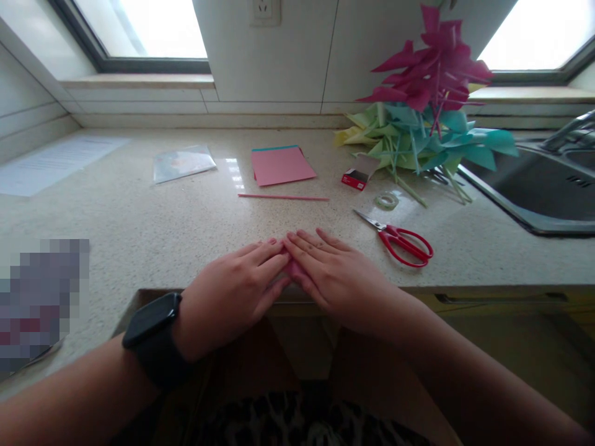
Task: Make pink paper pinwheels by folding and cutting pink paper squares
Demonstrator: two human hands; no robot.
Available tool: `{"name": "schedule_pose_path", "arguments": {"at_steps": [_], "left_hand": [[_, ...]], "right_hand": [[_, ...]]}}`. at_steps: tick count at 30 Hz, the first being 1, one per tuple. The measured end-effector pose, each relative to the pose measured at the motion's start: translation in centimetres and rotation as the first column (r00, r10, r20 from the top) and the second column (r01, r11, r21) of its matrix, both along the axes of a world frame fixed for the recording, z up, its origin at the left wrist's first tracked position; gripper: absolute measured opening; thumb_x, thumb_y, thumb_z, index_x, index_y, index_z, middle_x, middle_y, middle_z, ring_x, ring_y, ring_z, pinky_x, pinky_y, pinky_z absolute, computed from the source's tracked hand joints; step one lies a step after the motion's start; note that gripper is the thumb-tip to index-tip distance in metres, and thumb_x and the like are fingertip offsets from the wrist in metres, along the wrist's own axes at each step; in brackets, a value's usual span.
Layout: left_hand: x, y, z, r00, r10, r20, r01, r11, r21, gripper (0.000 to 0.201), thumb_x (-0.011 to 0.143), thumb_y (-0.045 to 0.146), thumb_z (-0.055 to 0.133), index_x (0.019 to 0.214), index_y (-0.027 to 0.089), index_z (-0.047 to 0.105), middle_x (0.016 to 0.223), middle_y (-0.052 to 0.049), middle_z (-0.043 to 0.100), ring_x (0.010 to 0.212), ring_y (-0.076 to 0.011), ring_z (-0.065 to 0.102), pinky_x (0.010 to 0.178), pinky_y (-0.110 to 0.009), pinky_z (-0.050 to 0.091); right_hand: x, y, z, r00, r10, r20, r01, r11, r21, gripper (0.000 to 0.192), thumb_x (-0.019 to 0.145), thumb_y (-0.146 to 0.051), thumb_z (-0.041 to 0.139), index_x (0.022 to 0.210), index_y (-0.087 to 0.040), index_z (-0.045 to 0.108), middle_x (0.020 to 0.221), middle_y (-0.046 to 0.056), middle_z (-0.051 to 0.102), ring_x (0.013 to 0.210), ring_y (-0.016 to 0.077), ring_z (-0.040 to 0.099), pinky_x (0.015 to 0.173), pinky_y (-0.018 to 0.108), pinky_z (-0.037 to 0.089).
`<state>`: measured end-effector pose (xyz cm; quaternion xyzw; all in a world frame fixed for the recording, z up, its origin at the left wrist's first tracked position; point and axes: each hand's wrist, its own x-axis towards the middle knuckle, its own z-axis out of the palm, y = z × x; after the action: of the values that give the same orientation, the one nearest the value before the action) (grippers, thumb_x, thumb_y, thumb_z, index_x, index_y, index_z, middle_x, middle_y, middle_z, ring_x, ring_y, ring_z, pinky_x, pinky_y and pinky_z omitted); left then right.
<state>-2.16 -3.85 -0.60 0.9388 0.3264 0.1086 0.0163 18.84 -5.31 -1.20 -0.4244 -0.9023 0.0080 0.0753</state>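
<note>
Paper, a small pink piece (292, 268), lies at lower centre on the tabletop (139, 223) edge, pinned under both flat hands, left hand (232, 291) and right hand (337, 275). Looks light, thin, easily creased; best held by edges.

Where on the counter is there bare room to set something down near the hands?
Bare counter lies left of the left hand, up to the clear packet and printed sheet, and between the hands and the pink straw. It is crowded to the right: red scissors, tape roll, small red box, pinwheel pile, then the sink.
</note>
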Motion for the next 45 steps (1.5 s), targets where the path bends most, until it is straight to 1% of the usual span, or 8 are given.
{"name": "schedule_pose_path", "arguments": {"at_steps": [6, 11, 20, 28, 34, 39, 42, 45], "left_hand": [[-1.3, -0.1, -0.2, 0.999, 0.037, 0.003, -0.037, 0.999, 0.023, 0.039, 0.103, 0.035, 0.047, 0.134, 0.015, 0.059, 0.143, -0.013, 0.061, 0.132, -0.0266, 0.058, 0.109, -0.046, 0.051], [-1.9, -0.2, 0.0, 0.998, 0.054, -0.007, -0.054, 0.998, 0.013, 0.041, 0.102, 0.038, 0.048, 0.135, 0.017, 0.060, 0.144, -0.011, 0.061, 0.132, -0.0265, 0.058, 0.109, -0.047, 0.051], [-1.7, -0.6, -0.3, 0.998, 0.047, -0.040, -0.045, 0.999, 0.027, 0.045, 0.102, 0.036, 0.047, 0.141, 0.014, 0.053, 0.150, -0.016, 0.053, 0.137, -0.0289, 0.052, 0.113, -0.050, 0.046], [-0.9, 0.7, -0.2, 0.994, 0.093, -0.061, -0.095, 0.995, -0.031, 0.059, 0.102, 0.052, 0.040, 0.139, 0.008, 0.051, 0.154, -0.024, 0.045, 0.147, -0.0317, 0.038, 0.120, -0.054, 0.032], [0.5, 1.2, -0.8, 0.975, 0.221, 0.001, -0.221, 0.975, 0.009, 0.053, 0.102, 0.048, 0.043, 0.131, 0.005, 0.054, 0.148, -0.026, 0.052, 0.142, -0.0336, 0.045, 0.119, -0.054, 0.034], [1.3, 0.8, -1.1, 0.955, 0.294, 0.033, -0.296, 0.954, 0.054, 0.051, 0.099, 0.047, 0.050, 0.127, 0.005, 0.054, 0.153, -0.030, 0.044, 0.146, -0.0384, 0.037, 0.117, -0.059, 0.035], [1.3, 0.9, -1.1, 0.981, 0.191, 0.029, -0.192, 0.977, 0.090, 0.053, 0.101, 0.039, 0.047, 0.142, 0.005, 0.045, 0.159, -0.026, 0.036, 0.150, -0.0338, 0.029, 0.121, -0.055, 0.030], [1.1, 1.1, -1.0, 0.997, 0.076, -0.004, -0.076, 0.996, 0.050, 0.055, 0.103, 0.036, 0.042, 0.149, 0.005, 0.041, 0.158, -0.021, 0.040, 0.149, -0.0284, 0.035, 0.122, -0.048, 0.032]], "right_hand": [[2.4, 0.7, 0.6, 0.999, 0.040, 0.031, -0.039, 0.998, -0.044, 0.052, 0.107, -0.030, 0.027, 0.152, -0.009, 0.040, 0.157, 0.013, 0.041, 0.148, 0.0228, 0.035, 0.126, 0.049, 0.020], [3.8, 0.6, 1.0, 0.999, 0.025, 0.043, -0.023, 0.999, -0.038, 0.049, 0.105, -0.027, 0.031, 0.151, -0.016, 0.043, 0.156, 0.007, 0.045, 0.147, 0.0255, 0.037, 0.125, 0.055, 0.021], [4.1, 0.6, 0.6, 0.998, 0.014, -0.063, -0.019, 0.997, -0.074, 0.050, 0.106, -0.040, 0.035, 0.151, -0.020, 0.044, 0.156, 0.005, 0.045, 0.148, 0.0267, 0.035, 0.124, 0.057, 0.021], [3.5, 1.5, 0.6, 0.996, -0.071, -0.059, 0.069, 0.997, -0.034, 0.057, 0.101, -0.050, 0.045, 0.150, -0.021, 0.047, 0.154, 0.006, 0.048, 0.149, 0.0348, 0.031, 0.123, 0.061, 0.017], [3.1, 2.6, 0.3, 0.994, -0.090, -0.056, 0.086, 0.995, -0.057, 0.068, 0.097, -0.057, 0.048, 0.150, -0.015, 0.046, 0.156, 0.009, 0.045, 0.148, 0.0366, 0.032, 0.122, 0.059, 0.024], [3.3, 2.5, 0.0, 0.993, -0.074, -0.094, 0.071, 0.997, -0.043, 0.069, 0.096, -0.056, 0.051, 0.152, -0.016, 0.044, 0.155, 0.007, 0.046, 0.150, 0.0328, 0.031, 0.123, 0.055, 0.023], [3.3, 2.4, -0.1, 0.993, -0.073, -0.091, 0.070, 0.997, -0.036, 0.070, 0.096, -0.056, 0.049, 0.153, -0.015, 0.042, 0.156, 0.008, 0.044, 0.150, 0.0325, 0.029, 0.123, 0.055, 0.024], [3.3, 2.3, -0.1, 0.993, -0.077, -0.090, 0.073, 0.997, -0.038, 0.071, 0.096, -0.058, 0.048, 0.154, -0.016, 0.040, 0.157, 0.009, 0.043, 0.150, 0.0333, 0.030, 0.123, 0.056, 0.024]]}}
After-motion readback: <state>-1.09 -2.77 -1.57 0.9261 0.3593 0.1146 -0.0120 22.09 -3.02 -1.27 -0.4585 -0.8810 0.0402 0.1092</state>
